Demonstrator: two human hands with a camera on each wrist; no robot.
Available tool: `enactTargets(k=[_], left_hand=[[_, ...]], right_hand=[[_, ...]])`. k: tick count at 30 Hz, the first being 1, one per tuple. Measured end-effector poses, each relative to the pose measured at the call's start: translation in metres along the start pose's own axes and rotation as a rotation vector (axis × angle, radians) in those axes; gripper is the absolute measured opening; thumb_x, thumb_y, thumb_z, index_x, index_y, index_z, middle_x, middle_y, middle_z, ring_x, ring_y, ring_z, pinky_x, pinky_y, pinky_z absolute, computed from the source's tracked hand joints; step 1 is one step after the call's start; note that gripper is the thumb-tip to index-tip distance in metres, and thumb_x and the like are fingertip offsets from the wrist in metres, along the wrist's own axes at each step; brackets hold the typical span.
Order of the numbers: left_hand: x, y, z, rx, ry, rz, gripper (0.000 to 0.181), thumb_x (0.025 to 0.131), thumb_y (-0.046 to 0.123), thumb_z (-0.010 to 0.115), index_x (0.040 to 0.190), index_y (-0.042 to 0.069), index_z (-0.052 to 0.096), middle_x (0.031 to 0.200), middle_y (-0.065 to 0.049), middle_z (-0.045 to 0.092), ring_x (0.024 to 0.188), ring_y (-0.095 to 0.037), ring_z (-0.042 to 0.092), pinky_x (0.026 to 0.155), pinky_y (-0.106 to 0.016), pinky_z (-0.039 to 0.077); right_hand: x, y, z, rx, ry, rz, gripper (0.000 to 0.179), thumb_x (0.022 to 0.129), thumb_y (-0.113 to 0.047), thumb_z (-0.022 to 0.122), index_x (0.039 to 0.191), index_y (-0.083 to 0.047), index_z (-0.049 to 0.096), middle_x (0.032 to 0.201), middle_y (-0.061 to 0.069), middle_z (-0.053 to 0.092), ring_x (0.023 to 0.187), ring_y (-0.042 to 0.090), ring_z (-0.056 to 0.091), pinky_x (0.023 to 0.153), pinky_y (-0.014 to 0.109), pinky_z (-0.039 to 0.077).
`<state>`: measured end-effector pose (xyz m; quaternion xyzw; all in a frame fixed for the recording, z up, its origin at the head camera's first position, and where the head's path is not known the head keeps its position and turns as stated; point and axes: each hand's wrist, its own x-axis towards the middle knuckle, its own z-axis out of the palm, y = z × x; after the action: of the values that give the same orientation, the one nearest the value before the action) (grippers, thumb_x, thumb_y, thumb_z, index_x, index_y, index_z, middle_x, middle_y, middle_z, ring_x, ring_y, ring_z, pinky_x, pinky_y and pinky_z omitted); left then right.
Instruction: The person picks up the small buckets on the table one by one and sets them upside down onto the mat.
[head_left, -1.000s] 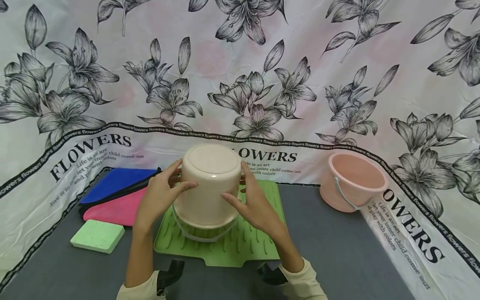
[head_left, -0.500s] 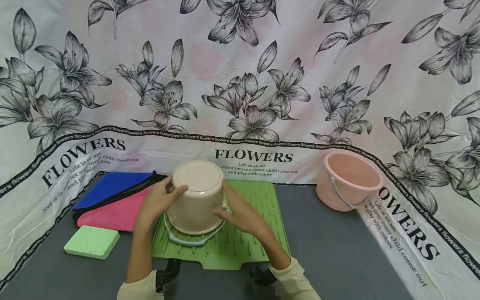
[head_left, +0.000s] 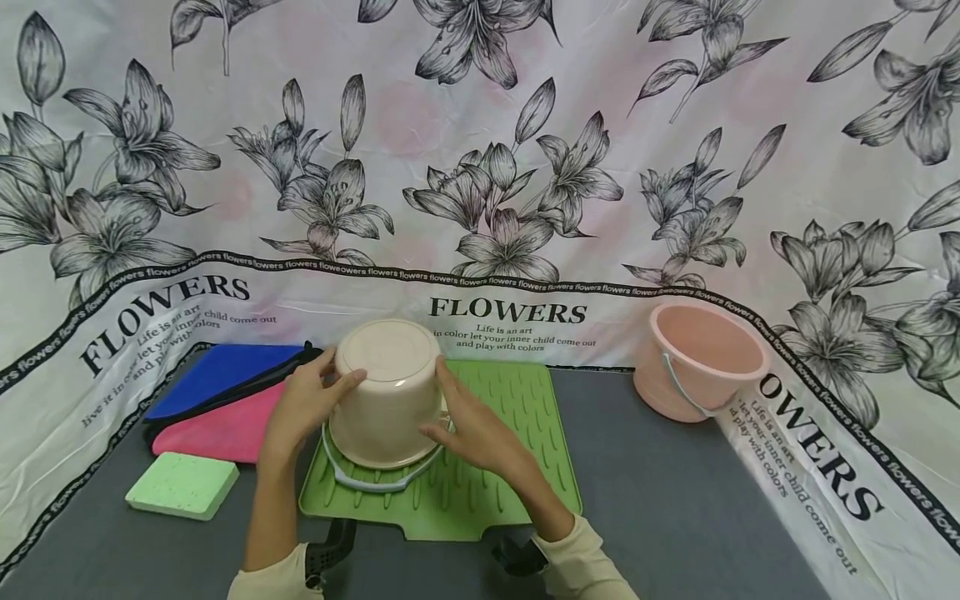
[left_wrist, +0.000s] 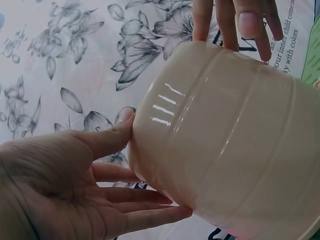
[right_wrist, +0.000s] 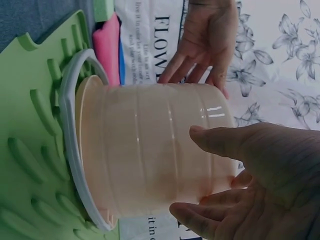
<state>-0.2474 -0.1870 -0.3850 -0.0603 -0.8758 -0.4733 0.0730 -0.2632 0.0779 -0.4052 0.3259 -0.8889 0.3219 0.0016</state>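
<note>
An upside-down cream bucket (head_left: 386, 412) stands over the left part of a green ridged mat (head_left: 510, 433), base upward and rim at the mat. Its grey handle (right_wrist: 75, 135) lies round the rim, close against the ridges. My left hand (head_left: 303, 408) holds the bucket's left side near the base, with the thumb (left_wrist: 117, 132) and fingertips on the wall. On the opposite side, my right hand (head_left: 480, 425) holds it too, thumb toward me and fingers reaching behind. Both hands are spread along the curved wall; in the head view their far fingertips are partly hidden behind it.
A pink bucket (head_left: 671, 392) with a pale handle stands upright at the back right. At left lie a blue and pink zipped pouch (head_left: 217, 429) and a light green sponge block (head_left: 183, 486). Flower-printed cloth (head_left: 480, 167) rises behind the grey table (head_left: 675, 517).
Both hands have brought the cream bucket left and down onto the mat over the last second. Its handle now rests outside the rim. The head view has shifted slightly.
</note>
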Motion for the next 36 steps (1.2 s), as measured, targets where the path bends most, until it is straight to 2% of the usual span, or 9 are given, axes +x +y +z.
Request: enactTargets(k=[6,8,11,17,19,23,27,30,36], left_hand=[[0.001,0.001,-0.002,0.05,-0.026,-0.009,0.077,0.107,0.041,0.059,0.165,0.003,0.026,0.152,-0.033,0.052,0.141,-0.051,0.052,0.108,-0.063,0.053],[0.001,0.003,-0.003,0.08,-0.015,-0.02,0.085,0.106,0.045,0.06,0.167,0.003,0.018,0.144,-0.034,0.057,0.131,-0.048,0.06,0.1,-0.056,0.057],[0.002,0.006,-0.004,0.13,-0.006,-0.026,0.097,0.103,0.049,0.062,0.167,0.001,0.008,0.133,-0.031,0.06,0.114,-0.039,0.063,0.088,-0.046,0.055],[0.002,0.007,0.003,0.168,-0.037,-0.013,0.103,0.098,0.05,0.07,0.163,-0.007,0.015,0.127,-0.03,0.067,0.105,-0.031,0.069,0.088,-0.045,0.057],[0.003,0.006,0.005,0.154,-0.031,-0.036,0.104,0.096,0.05,0.073,0.163,-0.006,0.017,0.107,-0.025,0.07,0.095,-0.027,0.066,0.08,-0.038,0.055],[0.004,0.006,0.003,0.17,-0.012,-0.052,0.104,0.094,0.051,0.075,0.163,-0.004,0.02,0.091,-0.015,0.067,0.085,-0.021,0.061,0.074,-0.03,0.048],[0.003,0.009,-0.001,0.231,-0.002,-0.031,0.104,0.093,0.054,0.075,0.161,-0.007,0.025,0.092,-0.016,0.075,0.09,-0.026,0.069,0.079,-0.039,0.055],[0.002,0.011,-0.004,0.252,0.005,-0.027,0.104,0.093,0.057,0.074,0.161,-0.006,0.026,0.098,-0.019,0.079,0.101,-0.033,0.074,0.087,-0.049,0.058],[-0.002,0.019,0.0,0.287,-0.013,-0.034,0.102,0.096,0.061,0.067,0.162,-0.005,0.025,0.112,-0.023,0.078,0.122,-0.044,0.068,0.1,-0.059,0.055]], right_hand=[[0.001,0.001,-0.003,0.044,-0.024,-0.032,0.102,0.099,-0.02,0.073,0.167,-0.001,0.0,0.175,0.022,0.007,0.162,0.038,0.02,0.129,0.051,0.028],[0.001,0.002,-0.005,0.058,-0.03,-0.039,0.101,0.099,-0.019,0.073,0.168,-0.002,0.001,0.175,0.021,0.007,0.162,0.037,0.019,0.13,0.052,0.027],[0.002,0.002,-0.008,0.06,-0.043,-0.066,0.099,0.099,-0.018,0.072,0.168,-0.002,0.003,0.176,0.021,0.008,0.162,0.038,0.019,0.13,0.054,0.027],[-0.004,0.004,-0.02,0.062,-0.064,-0.042,0.092,0.1,-0.02,0.072,0.169,-0.008,0.011,0.176,0.017,0.017,0.161,0.038,0.025,0.128,0.059,0.031],[-0.007,0.005,-0.027,0.052,-0.057,-0.011,0.089,0.101,-0.022,0.071,0.169,-0.01,0.014,0.176,0.015,0.019,0.162,0.037,0.025,0.129,0.058,0.03],[-0.013,0.008,-0.045,0.025,-0.037,0.031,0.086,0.103,-0.027,0.068,0.169,-0.01,0.016,0.176,0.015,0.018,0.163,0.037,0.022,0.13,0.058,0.026],[-0.022,0.008,-0.067,-0.013,0.016,0.064,0.083,0.103,-0.029,0.067,0.168,-0.011,0.019,0.176,0.015,0.017,0.164,0.036,0.017,0.131,0.059,0.022],[-0.029,0.01,-0.083,-0.06,0.096,0.083,0.08,0.104,-0.028,0.067,0.168,-0.01,0.022,0.175,0.019,0.017,0.162,0.041,0.019,0.128,0.064,0.026],[-0.05,0.017,-0.119,-0.126,0.244,0.155,0.076,0.105,-0.028,0.065,0.167,-0.013,0.025,0.175,0.023,0.014,0.158,0.051,0.024,0.121,0.069,0.035]])
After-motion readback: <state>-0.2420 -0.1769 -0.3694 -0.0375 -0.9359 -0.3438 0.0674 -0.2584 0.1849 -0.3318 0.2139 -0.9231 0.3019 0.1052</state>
